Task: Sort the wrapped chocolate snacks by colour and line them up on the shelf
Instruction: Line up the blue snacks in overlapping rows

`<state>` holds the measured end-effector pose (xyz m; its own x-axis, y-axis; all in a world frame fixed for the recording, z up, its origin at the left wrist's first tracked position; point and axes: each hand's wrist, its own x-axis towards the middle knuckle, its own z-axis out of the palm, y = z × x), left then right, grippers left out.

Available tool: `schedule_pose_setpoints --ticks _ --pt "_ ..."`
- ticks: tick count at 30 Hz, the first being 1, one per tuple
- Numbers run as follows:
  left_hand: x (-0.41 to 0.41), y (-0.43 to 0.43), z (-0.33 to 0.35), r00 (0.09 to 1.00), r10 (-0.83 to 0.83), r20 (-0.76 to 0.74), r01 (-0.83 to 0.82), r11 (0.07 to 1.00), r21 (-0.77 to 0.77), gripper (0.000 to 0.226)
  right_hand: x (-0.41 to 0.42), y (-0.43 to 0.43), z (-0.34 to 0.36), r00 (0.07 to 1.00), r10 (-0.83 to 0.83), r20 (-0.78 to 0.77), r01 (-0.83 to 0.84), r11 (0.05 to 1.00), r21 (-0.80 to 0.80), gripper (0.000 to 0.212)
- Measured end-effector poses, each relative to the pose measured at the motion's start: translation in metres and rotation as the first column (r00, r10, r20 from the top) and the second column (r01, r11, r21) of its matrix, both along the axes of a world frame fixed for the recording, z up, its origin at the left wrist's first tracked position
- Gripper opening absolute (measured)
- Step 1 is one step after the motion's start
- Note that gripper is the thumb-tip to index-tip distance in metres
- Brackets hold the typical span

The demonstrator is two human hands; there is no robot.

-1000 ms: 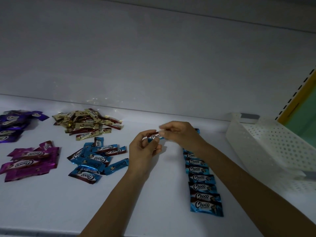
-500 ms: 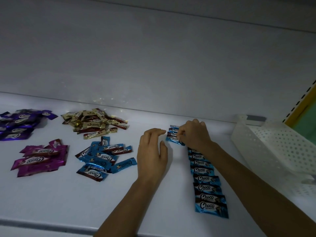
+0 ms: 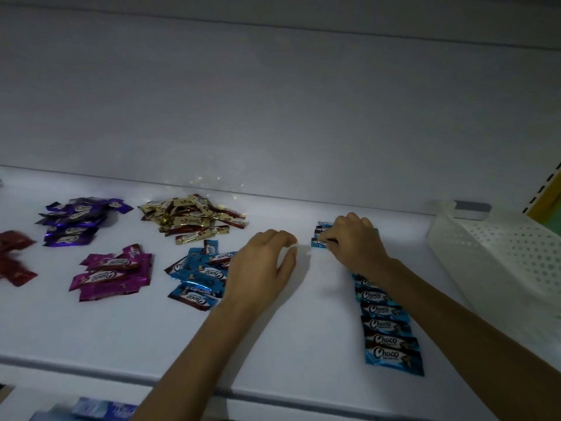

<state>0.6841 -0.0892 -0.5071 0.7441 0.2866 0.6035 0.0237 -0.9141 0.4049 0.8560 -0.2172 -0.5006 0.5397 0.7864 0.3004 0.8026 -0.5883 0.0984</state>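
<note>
A blue wrapped snack [image 3: 320,241] is pinched in the grip of the right hand [image 3: 355,247] at the far end of the blue row [image 3: 388,326] on the shelf [image 3: 91,335], long axis crosswise. The loose blue pile [image 3: 200,275] lies just beside the left hand [image 3: 261,265], fingers relaxed, nothing held; judged nearer.

A row of blue Choco snacks [image 3: 388,325] lies flat on the white shelf [image 3: 273,344], running from under the right hand [image 3: 355,244] towards the near edge. The far-end snack [image 3: 318,242] sits pinched in that hand's curled fingertips. Left of the left hand [image 3: 261,268] lie a blue pile [image 3: 198,273], a gold pile [image 3: 194,220], a magenta pile [image 3: 112,275], a purple pile [image 3: 79,220] and a red pile [image 3: 13,259].
</note>
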Motion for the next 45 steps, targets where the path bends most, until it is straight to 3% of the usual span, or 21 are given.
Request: schedule_pose_setpoints --ticks 2,5,8,10,15,18,27,29,31,35,38,41,45 --pt "-0.019 0.027 0.000 0.993 0.089 -0.076 -0.080 0.990 0.119 0.049 -0.015 0.012 0.005 0.988 0.081 -0.129 -0.068 0.993 0.100 0.025" --pt "-0.037 0.058 -0.005 0.868 0.269 -0.418 -0.199 0.959 0.204 0.111 -0.048 0.039 0.005 0.928 0.191 -0.319 -0.142 0.975 0.172 0.019" --pt "-0.042 0.071 -0.020 0.729 0.278 -0.625 -0.221 0.961 0.169 0.127 -0.079 0.066 -0.003 0.880 0.193 -0.435 -0.143 0.979 0.144 0.028" --pt "-0.042 0.072 -0.027 0.695 0.268 -0.667 -0.220 0.963 0.157 0.123 -0.090 0.080 -0.005 0.834 0.172 -0.523 -0.109 0.983 0.150 0.036" --pt "-0.044 0.074 -0.032 0.808 0.325 -0.492 -0.256 0.945 0.203 0.081 -0.099 0.100 -0.002 0.725 0.210 -0.656 -0.122 0.977 0.177 0.034" --pt "-0.044 0.080 -0.031 0.883 0.261 -0.390 -0.220 0.964 0.147 0.052 -0.100 0.099 -0.003 0.649 0.257 -0.716 -0.088 0.960 0.265 0.033" --pt "-0.038 0.091 -0.026 0.984 0.127 -0.123 -0.133 0.990 -0.048 0.034 -0.098 0.096 -0.007 0.409 0.340 -0.847 0.197 0.873 0.446 0.016" --pt "-0.036 0.093 -0.022 0.988 0.145 -0.047 -0.151 0.979 -0.137 0.032 -0.097 0.094 -0.004 0.352 0.342 -0.871 0.272 0.853 0.445 0.013" --pt "-0.035 0.093 -0.013 0.987 0.156 0.037 -0.135 0.934 -0.332 0.030 -0.095 0.091 -0.001 0.320 0.369 -0.872 0.300 0.834 0.463 0.014" --pt "-0.027 0.078 0.010 0.966 0.123 0.228 0.078 0.701 -0.709 0.002 -0.100 0.083 0.011 0.251 0.479 -0.841 0.302 0.787 0.539 0.021" --pt "-0.011 0.049 0.010 0.969 0.022 0.247 0.188 0.587 -0.787 0.006 -0.099 0.074 0.022 0.301 0.556 -0.775 0.350 0.691 0.632 0.027" --pt "0.003 0.023 0.001 0.966 -0.068 0.250 0.238 0.618 -0.749 0.015 -0.086 0.053 0.025 0.393 0.528 -0.753 0.376 0.654 0.656 0.017" --pt "0.020 -0.001 -0.014 0.992 -0.083 0.092 0.123 0.742 -0.658 0.027 -0.067 0.019 0.018 0.411 0.500 -0.763 0.463 0.606 0.647 0.006"
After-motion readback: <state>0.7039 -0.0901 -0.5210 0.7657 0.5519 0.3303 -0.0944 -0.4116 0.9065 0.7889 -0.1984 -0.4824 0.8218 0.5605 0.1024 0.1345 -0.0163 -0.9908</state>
